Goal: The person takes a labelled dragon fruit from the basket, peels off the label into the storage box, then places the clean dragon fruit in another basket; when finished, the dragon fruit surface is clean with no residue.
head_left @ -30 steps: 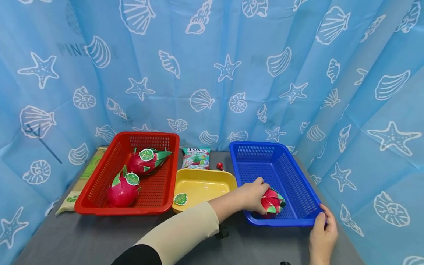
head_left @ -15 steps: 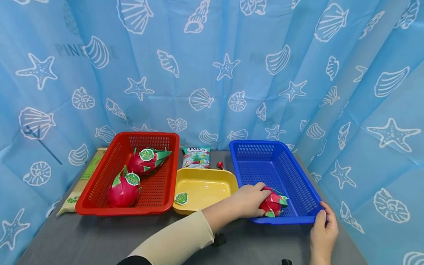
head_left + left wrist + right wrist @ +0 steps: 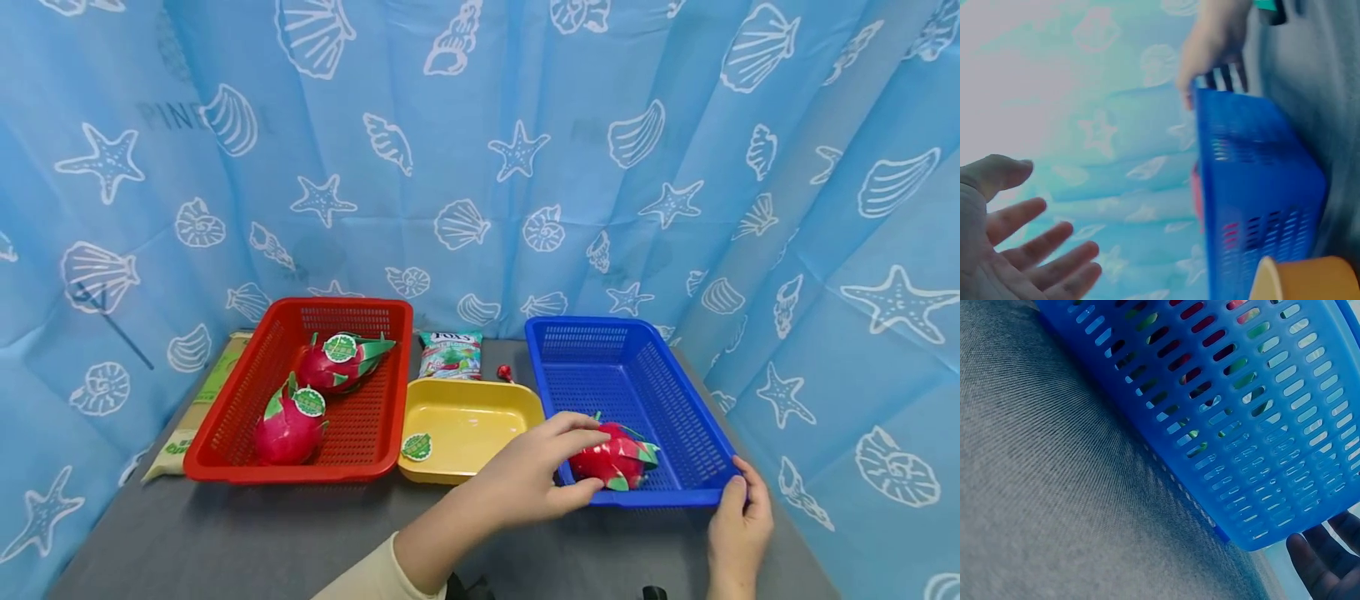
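A pink dragon fruit [image 3: 617, 457] with green-tipped scales lies in the near part of the blue basket [image 3: 693, 498]. Beside it, over the basket's near left corner, is my left hand [image 3: 536, 475], fingers spread and holding nothing; the left wrist view shows the same hand [image 3: 1029, 244] with its palm bare. My right hand [image 3: 738, 521] grips the basket's near right corner, thumb on the near side and fingers over the rim. Through the slots of the blue basket wall [image 3: 1229, 425], pink and green of the fruit show in the right wrist view.
At left, a red basket [image 3: 300, 472] holds two dragon fruits with green stickers. A yellow bin [image 3: 465, 421] stands between the baskets, a candy bag [image 3: 450, 356] and a red lollipop [image 3: 505, 372] behind it. A green-and-beige packet [image 3: 198, 412] lies partly behind the red basket.
My left hand has let go of the dragon fruit, spread its fingers and drawn back left. The fruit now rests in the blue basket. My right hand keeps its grip on the corner.
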Demonstrator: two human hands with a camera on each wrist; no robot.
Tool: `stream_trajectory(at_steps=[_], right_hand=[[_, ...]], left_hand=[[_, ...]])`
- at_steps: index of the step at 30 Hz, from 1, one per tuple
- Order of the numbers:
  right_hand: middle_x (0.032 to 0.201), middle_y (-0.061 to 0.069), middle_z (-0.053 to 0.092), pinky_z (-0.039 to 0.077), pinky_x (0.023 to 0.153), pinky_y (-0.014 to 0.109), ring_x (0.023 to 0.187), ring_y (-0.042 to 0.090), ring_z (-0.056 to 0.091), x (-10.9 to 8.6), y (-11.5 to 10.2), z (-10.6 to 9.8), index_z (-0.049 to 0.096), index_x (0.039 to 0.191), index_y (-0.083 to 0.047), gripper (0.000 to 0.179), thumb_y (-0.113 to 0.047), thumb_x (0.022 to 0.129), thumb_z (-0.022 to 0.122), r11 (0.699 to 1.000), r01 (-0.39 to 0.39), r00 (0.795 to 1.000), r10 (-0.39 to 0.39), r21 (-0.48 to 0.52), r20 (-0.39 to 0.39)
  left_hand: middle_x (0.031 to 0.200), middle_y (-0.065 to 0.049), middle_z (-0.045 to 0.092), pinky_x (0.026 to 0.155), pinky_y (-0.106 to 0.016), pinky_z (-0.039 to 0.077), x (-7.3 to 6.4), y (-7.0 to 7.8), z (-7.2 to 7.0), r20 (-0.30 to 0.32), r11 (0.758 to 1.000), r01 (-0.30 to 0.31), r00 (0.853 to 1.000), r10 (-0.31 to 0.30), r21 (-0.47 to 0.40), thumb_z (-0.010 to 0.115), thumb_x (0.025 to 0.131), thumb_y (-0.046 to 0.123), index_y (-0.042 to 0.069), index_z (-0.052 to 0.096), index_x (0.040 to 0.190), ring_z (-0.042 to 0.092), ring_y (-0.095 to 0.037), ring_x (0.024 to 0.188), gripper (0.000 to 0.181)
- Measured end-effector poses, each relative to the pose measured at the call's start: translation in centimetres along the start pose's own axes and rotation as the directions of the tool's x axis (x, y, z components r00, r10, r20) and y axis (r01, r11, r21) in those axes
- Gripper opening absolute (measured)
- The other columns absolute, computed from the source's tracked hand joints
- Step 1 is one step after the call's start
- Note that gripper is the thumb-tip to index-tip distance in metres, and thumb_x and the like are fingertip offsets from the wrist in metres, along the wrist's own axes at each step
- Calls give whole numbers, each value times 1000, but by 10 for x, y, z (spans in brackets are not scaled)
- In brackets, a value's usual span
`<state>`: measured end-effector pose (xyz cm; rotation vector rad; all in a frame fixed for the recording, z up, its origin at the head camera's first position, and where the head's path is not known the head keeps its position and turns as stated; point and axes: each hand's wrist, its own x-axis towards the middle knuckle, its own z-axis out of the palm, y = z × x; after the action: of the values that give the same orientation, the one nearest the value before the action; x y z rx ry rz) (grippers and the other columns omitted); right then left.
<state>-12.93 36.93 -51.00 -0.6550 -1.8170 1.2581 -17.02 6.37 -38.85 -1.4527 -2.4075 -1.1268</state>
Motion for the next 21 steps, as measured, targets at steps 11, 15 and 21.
stream_trajectory(at_steps=[11,15,21], right_hand=[[138,-3,57,39,98,14,123,9,52,4,3,4,61,141,-6,40,-19,110,40,1000,6,1000,-7,28,4],[138,-4,57,38,101,16,124,9,52,4,4,4,61,142,-6,40,-19,110,40,1000,12,1000,-12,25,5],[146,3,55,34,109,21,128,6,48,-1,3,5,60,144,-13,42,-22,111,37,999,-34,999,34,9,3]], left_hand=[[130,-6,64,101,-29,50,-68,11,-55,-373,974,-226,902,218,24,74,90,7,8,65,133,61,-17,120,43],[123,-14,66,98,-29,52,-96,8,-69,-506,963,-256,822,261,81,69,94,8,3,66,129,65,-25,112,35],[111,-20,69,97,-22,50,-139,-3,-82,-678,973,-182,698,229,141,66,96,8,-4,70,119,66,-25,102,26]])
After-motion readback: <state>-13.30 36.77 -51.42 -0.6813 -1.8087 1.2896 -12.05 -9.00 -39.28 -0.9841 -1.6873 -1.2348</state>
